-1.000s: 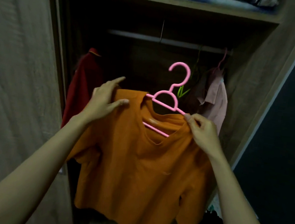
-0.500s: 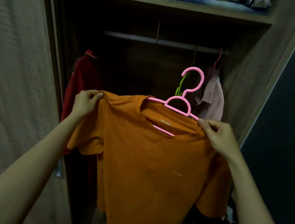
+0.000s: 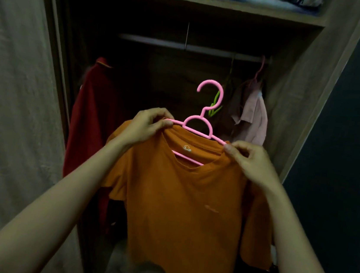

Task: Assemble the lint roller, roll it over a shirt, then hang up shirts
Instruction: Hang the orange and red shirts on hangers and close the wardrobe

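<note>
Both hands pinch: left hand [image 3: 146, 126] and right hand [image 3: 251, 162] grip orange shirt [image 3: 186, 205] shoulders over pink hanger [image 3: 200, 125]. Soft, light; hold hanger neck, 12 o'clock.

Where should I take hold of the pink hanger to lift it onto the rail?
Probably the bare arch under the hook of the pink hanger, reaching from the front and below. The orange shirt covers both shoulders, where the left hand and right hand pinch the hanger, and the hook must stay free for the rail.
</note>
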### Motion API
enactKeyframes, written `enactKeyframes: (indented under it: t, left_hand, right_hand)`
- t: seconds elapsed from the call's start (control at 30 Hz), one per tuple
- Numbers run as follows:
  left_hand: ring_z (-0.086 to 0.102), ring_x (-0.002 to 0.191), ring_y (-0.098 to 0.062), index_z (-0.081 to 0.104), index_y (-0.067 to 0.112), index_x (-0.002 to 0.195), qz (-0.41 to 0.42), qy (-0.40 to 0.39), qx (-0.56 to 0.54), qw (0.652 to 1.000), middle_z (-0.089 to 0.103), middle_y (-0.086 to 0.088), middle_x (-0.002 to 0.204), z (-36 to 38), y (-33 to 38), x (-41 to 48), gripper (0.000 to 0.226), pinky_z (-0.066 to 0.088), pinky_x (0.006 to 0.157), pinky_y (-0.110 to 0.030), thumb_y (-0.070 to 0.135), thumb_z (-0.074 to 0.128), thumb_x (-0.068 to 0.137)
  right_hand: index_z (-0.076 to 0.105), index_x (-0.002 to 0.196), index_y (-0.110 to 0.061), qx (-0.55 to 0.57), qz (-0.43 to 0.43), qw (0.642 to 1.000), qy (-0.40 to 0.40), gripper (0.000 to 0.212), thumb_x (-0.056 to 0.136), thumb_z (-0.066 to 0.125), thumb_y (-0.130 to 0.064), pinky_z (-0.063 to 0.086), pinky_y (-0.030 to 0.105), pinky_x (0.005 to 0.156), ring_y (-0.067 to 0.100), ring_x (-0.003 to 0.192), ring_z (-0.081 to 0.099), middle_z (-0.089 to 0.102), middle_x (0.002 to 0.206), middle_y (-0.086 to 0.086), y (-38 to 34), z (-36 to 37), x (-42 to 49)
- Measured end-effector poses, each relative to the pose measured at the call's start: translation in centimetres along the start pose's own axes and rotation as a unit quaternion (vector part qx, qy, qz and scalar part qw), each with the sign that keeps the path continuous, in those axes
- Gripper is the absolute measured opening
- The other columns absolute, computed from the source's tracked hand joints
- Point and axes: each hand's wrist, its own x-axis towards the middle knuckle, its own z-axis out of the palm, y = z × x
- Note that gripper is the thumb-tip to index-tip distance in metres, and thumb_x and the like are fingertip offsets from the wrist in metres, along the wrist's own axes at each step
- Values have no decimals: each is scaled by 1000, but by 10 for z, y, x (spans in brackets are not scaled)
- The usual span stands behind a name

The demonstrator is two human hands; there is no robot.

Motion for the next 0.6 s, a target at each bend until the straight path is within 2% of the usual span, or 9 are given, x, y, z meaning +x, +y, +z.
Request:
enactKeyframes:
  t: [0.07, 0.13, 0.27, 0.4, 0.47, 0.53, 0.6]
  left_hand:
    - [63, 89, -4, 66, 17, 100, 6, 6, -3, 1000, 65, 5, 93, -3, 0, 3, 11, 50, 79, -20, 19, 56, 96]
    - [63, 89, -5, 66, 17, 100, 5, 6, -5, 1000, 65, 4, 92, -7, 0, 4, 12, 51, 79, -22, 19, 55, 96]
    - [61, 93, -6, 66, 16, 106, 7, 10, 17, 1000, 63, 4, 98, -9, 3, 2, 15, 53, 83, -28, 21, 55, 97]
    - [50, 122, -14, 51, 27, 134, -15, 53, 120, 991, 52, 0, 129, -23, -4, -7, 39, 41, 105, -40, 35, 54, 96]
    - [42, 132, -18, 42, 28, 142, -19, 117, 199, 973, 46, -2, 141, -35, -14, -22, 48, 31, 109, -43, 40, 52, 96]
    - [40, 135, -21, 40, 23, 144, -13, 210, 254, 944, 43, -5, 146, -49, -25, -40, 50, 29, 111, -45, 35, 53, 97]
    - [34, 140, -25, 38, 19, 145, -13, 291, 304, 907, 36, -10, 151, -64, -37, -53, 51, 29, 113, -49, 28, 52, 97]
  right_hand:
    - [64, 107, -30, 3, 20, 996, -90, 24, 87, 56, -41, 48, 8, 71, -4, 93, 62, 67, 101, -13, -1, -14, -6]
    - [61, 115, -32, 18, 27, 991, -130, 27, 88, 57, -37, 49, 7, 73, -4, 98, 62, 66, 106, -17, 0, -22, -13]
    - [67, 106, -28, 87, 33, 993, -66, 19, 91, 55, -30, 50, 9, 72, 0, 97, 64, 69, 100, -18, 5, -15, -25]
    - [67, 105, -29, 99, 26, 995, -19, 18, 91, 57, -30, 49, 7, 70, -4, 93, 63, 70, 97, -20, -7, -8, -27]
    - [67, 102, -33, 103, 21, 994, 26, 15, 91, 58, -30, 47, 5, 67, -9, 89, 63, 69, 94, -22, -15, 1, -23]
    - [65, 98, -38, 109, 10, 992, 65, 13, 91, 58, -30, 47, 3, 62, -11, 84, 63, 68, 91, -24, -24, 15, -16]
    - [64, 99, -40, 117, 11, 990, 83, 12, 91, 57, -33, 49, 7, 60, -8, 83, 65, 67, 94, -21, -33, 36, -6]
